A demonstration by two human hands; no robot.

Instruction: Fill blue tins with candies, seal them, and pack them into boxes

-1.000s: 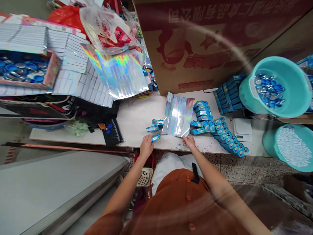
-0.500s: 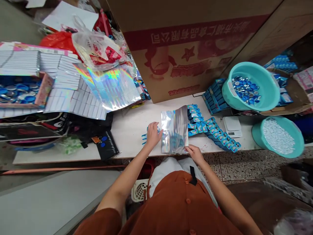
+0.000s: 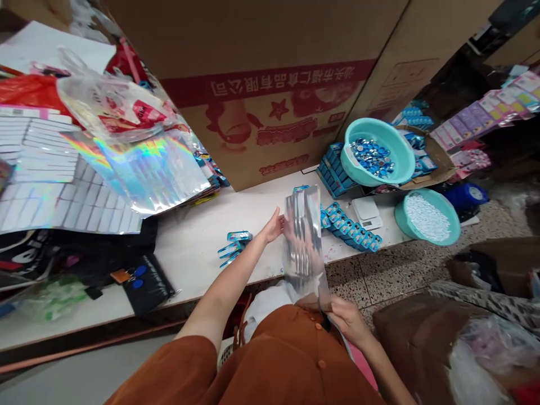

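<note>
Right hand (image 3: 348,319): closing its fingers on the near corner of the silver film (image 3: 302,242), low, in front of the wearer's waist. Left hand (image 3: 273,227): reaching to the film's left edge, thumb standing apart, fingers meeting that edge; whether they are gripping it one cannot tell. Silver film, one piece, sheet or bag uncertain: lying between the two hands, its long axis running from the table's far side toward the wearer's body; the right hand is holding the near end, the left hand sitting farther out, nearer the far end. Blue packs, small group (image 3: 238,235): resting beside the left forearm, on its left. Blue packs, long row (image 3: 352,230): curving away to the right of the film. White scale (image 3: 366,209): sitting just beyond that row. Teal basin, upper (image 3: 405,163): holding blue and silver discs. Teal basin, lower (image 3: 450,236): holding white pellets. Iridescent sheets (image 3: 152,174): lying well to the left. Cardboard carton (image 3: 253,50): standing at the back of the white table (image 3: 192,264).
</note>
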